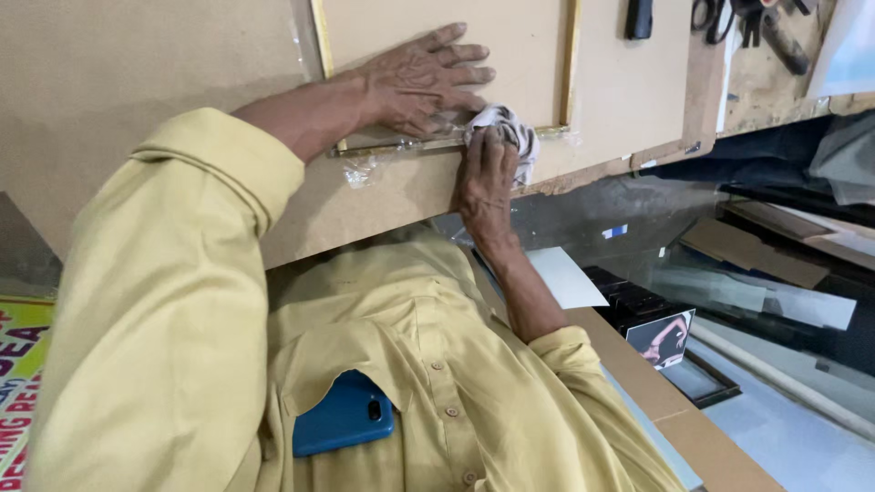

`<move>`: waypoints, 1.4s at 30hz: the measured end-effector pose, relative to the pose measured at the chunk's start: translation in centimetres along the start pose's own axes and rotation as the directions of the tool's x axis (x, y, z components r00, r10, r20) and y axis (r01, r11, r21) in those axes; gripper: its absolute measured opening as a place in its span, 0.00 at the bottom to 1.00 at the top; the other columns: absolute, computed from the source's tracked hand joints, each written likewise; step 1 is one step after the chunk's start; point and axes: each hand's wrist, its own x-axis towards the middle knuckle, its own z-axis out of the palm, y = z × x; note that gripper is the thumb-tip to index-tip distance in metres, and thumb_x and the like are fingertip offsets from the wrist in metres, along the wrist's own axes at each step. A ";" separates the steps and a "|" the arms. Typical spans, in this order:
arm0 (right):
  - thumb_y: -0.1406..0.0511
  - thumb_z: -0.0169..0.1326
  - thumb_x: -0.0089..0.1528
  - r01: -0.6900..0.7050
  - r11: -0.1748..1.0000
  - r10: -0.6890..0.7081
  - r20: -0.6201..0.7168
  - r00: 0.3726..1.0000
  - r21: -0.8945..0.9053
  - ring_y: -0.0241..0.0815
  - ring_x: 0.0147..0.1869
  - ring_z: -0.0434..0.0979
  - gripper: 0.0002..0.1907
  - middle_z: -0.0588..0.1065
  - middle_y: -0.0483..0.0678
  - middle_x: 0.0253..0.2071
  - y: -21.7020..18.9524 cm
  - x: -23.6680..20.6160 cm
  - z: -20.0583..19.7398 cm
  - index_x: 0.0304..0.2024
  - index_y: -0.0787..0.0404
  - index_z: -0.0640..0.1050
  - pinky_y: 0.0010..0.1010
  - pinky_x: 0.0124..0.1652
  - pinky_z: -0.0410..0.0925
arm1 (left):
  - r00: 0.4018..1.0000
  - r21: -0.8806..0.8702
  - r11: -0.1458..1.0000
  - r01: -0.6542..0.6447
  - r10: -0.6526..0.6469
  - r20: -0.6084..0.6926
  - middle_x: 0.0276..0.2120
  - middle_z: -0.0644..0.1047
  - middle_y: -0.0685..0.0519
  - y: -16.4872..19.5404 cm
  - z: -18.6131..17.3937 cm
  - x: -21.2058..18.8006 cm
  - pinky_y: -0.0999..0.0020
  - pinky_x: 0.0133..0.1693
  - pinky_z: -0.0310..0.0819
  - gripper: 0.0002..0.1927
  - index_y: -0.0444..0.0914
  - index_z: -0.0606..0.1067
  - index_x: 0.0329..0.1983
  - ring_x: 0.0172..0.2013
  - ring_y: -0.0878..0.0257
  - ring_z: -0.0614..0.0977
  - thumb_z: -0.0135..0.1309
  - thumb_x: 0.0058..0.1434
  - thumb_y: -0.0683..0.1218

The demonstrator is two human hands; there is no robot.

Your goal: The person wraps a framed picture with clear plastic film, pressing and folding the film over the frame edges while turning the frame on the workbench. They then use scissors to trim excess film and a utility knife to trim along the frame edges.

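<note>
**Cloth at the lower rail of a gold-edged frame**

Left hand point(421, 77): flat, fingers spread, palm pressing down on the brown board backing point(510, 46) of a thin gold-edged picture frame point(571, 64). It grips nothing; it steadies the frame from above.

Right hand point(486, 178): fingers bunched around a crumpled white-and-grey cloth point(507, 128), holding it against the frame's lower rail, just beside the left hand's fingertips.

Frame lies face-down on a tan fibreboard worktop point(137, 64), near its front edge. Clear plastic wrap point(365, 169) clings loosely to the lower rail.

Handling judgement: frame looks light, with slender rails that would likely flex if lifted by one corner; probably glazed, so fragile. Best held by two opposite rails, or kept flat under the palm as now. Cloth is soft and limp and takes any grip. Wrap looks slippery.

Nearby: scissors point(711, 18) and a dark tool point(639, 16) at the far edge of the bench; blue phone point(344, 415) in the yellow shirt's point(437, 364) pocket.
</note>
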 end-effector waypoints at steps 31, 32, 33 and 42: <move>0.70 0.46 0.71 -0.351 0.882 0.300 0.202 0.932 0.313 0.32 0.40 0.77 0.14 0.80 0.40 0.46 9.2 3.0 -9.4 0.53 0.47 0.78 0.31 0.38 0.73 | 0.901 -0.409 0.874 0.261 -0.373 -0.222 0.48 0.76 0.40 1.3 -5.8 -1.4 0.50 0.72 0.54 0.23 0.38 0.62 0.70 0.53 0.50 0.76 0.45 0.74 0.48; 0.69 0.55 0.69 -0.103 0.992 0.113 -0.131 0.985 0.078 0.36 0.49 0.75 0.07 0.80 0.42 0.42 12.8 3.6 -11.1 0.46 0.51 0.80 0.46 0.51 0.64 | 0.799 -0.317 0.913 0.256 -0.384 -0.462 0.52 0.75 0.42 2.4 -6.3 -3.5 0.50 0.71 0.58 0.19 0.36 0.66 0.66 0.59 0.50 0.74 0.49 0.75 0.47; 0.70 0.55 0.78 -0.105 0.974 0.046 -0.277 0.960 -0.202 0.48 0.63 0.70 0.11 0.78 0.55 0.62 15.7 4.0 -12.1 0.62 0.58 0.75 0.42 0.51 0.61 | 0.668 -0.212 0.943 0.258 -0.333 -0.665 0.57 0.73 0.44 3.8 -6.6 -5.5 0.51 0.71 0.62 0.16 0.35 0.70 0.61 0.64 0.51 0.73 0.53 0.76 0.46; 0.62 0.70 0.56 0.044 0.796 -0.311 0.346 0.885 0.603 0.56 0.77 0.54 0.53 0.60 0.57 0.73 5.5 9.4 -7.4 0.75 0.60 0.54 0.52 0.74 0.51 | 0.450 -0.135 0.664 0.735 -0.627 -0.636 0.58 0.68 0.37 14.7 -1.3 -11.2 0.35 0.65 0.56 0.32 0.29 0.72 0.53 0.61 0.42 0.69 0.69 0.57 0.56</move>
